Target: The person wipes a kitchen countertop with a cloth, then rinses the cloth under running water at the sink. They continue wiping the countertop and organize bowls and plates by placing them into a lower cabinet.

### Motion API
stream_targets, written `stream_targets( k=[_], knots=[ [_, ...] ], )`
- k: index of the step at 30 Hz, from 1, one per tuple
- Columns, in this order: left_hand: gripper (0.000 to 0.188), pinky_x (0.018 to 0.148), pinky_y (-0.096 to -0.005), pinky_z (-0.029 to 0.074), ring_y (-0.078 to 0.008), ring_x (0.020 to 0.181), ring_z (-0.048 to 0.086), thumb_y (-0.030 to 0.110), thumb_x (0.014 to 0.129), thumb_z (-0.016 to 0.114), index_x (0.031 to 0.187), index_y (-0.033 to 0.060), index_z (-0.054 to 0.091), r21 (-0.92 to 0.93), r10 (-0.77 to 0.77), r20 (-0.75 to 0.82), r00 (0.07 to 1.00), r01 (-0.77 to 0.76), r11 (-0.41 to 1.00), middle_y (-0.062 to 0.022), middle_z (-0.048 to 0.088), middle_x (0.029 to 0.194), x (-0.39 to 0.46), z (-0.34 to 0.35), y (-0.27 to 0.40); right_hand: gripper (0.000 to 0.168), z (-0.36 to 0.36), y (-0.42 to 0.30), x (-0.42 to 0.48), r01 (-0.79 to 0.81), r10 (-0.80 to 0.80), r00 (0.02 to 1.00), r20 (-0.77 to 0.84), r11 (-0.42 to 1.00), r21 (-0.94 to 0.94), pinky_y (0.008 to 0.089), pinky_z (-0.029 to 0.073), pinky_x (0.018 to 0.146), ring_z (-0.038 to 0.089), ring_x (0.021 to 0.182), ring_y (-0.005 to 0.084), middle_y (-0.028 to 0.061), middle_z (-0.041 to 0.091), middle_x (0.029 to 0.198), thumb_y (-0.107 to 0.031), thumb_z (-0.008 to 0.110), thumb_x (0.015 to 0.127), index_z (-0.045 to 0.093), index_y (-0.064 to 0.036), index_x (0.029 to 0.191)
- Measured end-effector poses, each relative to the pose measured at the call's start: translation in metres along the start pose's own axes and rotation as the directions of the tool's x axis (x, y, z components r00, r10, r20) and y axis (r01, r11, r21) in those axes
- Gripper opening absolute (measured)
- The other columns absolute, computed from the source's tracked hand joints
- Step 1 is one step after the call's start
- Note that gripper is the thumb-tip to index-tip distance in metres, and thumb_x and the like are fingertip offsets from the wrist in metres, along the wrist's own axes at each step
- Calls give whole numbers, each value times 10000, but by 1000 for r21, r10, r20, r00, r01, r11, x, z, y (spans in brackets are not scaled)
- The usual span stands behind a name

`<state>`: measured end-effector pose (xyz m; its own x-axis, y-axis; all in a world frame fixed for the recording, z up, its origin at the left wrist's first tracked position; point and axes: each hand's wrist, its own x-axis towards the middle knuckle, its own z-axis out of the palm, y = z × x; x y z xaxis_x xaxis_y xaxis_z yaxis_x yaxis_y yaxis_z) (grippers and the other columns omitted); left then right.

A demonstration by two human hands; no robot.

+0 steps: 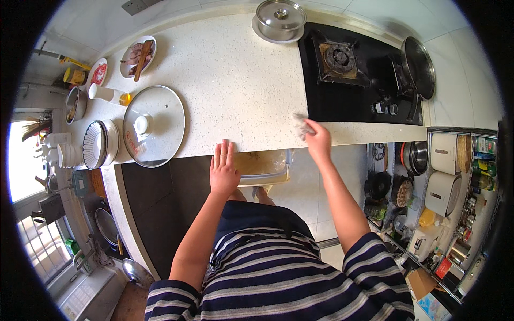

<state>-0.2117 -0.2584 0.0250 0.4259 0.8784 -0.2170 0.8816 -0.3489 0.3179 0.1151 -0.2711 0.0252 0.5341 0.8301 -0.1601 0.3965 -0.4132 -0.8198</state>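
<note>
My right hand (319,138) grips a crumpled greyish cloth or tissue (302,125) at the countertop's front edge, just left of the black gas hob (361,100). Flat on the edge of the speckled white countertop (233,88), my left hand (223,170) holds nothing, its fingers extended. A round glass lid (166,132) with a white knob lies to the left of it, overhanging the edge a little. Below the counter, between my hands, is an open bin or drawer (263,176) with a clear plastic liner.
A lidded steel pot (281,18) stands at the back beside the hob, and a wok (419,68) rests at the hob's right. At the left are a plate of meat (130,54) with a wooden utensil, an oil bottle (108,94) and stacked bowls (94,144). Shelves (427,160) stand right.
</note>
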Motion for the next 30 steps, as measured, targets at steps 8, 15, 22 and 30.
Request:
stream_targets(
  k=[8,15,22,30],
  knots=[
    [877,1250,-453,202,-383,1538,162,175,812,677,1570,23,262,17,-4,-30,1000,4,1000,-183,198,1660,0,8,3,441,-12,61,-6,42,-87,887,-453,993,-109,333,527,881,678,997,223,89,725,1082,108,537,778,719,-60,1142],
    [899,1228,-464,241,-355,1544,167,137,785,639,1593,84,247,-13,-8,-76,997,7,1000,-148,191,1671,0,15,-1,373,93,-24,-40,338,-374,906,-197,921,-195,396,512,932,654,1050,300,97,713,1089,136,558,739,739,-67,995],
    [905,1236,-461,227,-363,1543,163,159,789,668,1586,67,249,-11,4,-64,998,-5,1000,-146,191,1670,-2,9,0,403,58,-21,13,199,-172,942,-288,978,66,365,525,875,676,1033,284,114,722,1066,154,489,787,717,-71,1031],
    [937,1238,-462,223,-366,1546,151,153,776,671,1596,79,223,-26,-5,-69,998,3,1000,-148,179,1674,-3,15,-1,279,106,-17,-19,466,-509,842,-181,854,-232,414,507,944,660,1081,311,111,721,1130,38,556,841,755,-58,1011]
  ],
)
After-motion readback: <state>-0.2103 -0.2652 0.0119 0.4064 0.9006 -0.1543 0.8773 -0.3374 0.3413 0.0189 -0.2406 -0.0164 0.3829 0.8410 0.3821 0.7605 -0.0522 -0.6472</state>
